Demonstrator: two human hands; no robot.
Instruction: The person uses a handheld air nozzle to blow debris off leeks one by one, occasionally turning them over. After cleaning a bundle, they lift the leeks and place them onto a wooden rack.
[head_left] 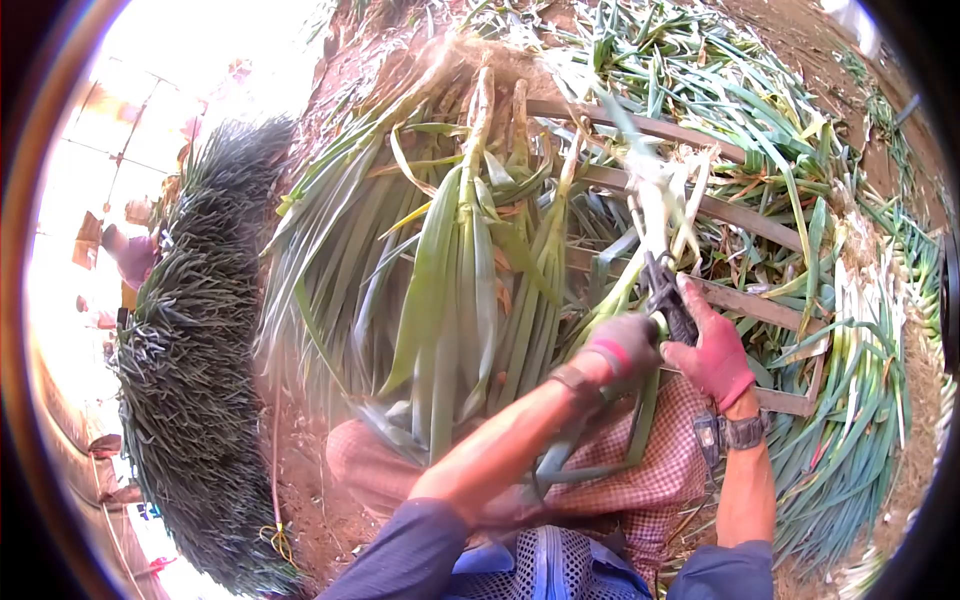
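Note:
My left hand [625, 348], in a pink and grey glove, is closed round the green stalk of a leek [625, 280], part of it blurred. Close beside it on the right, my right hand [712, 350], in a pink glove, is wrapped on the dark handle of a tool [660, 285] whose tip points up at the pale stalks. The tool's exact shape is blurred. Left of my hands, large leeks [465, 220] lie with roots away from me and leaves hanging toward my lap.
A wooden rack [760, 228] with slats stands ahead and right, with trimmed leaves [690, 60] beyond it. A bundle of leeks [855, 340] lies at the right. A long dark green pile [205, 380] fills the left. Another person [130, 255] is at the far left.

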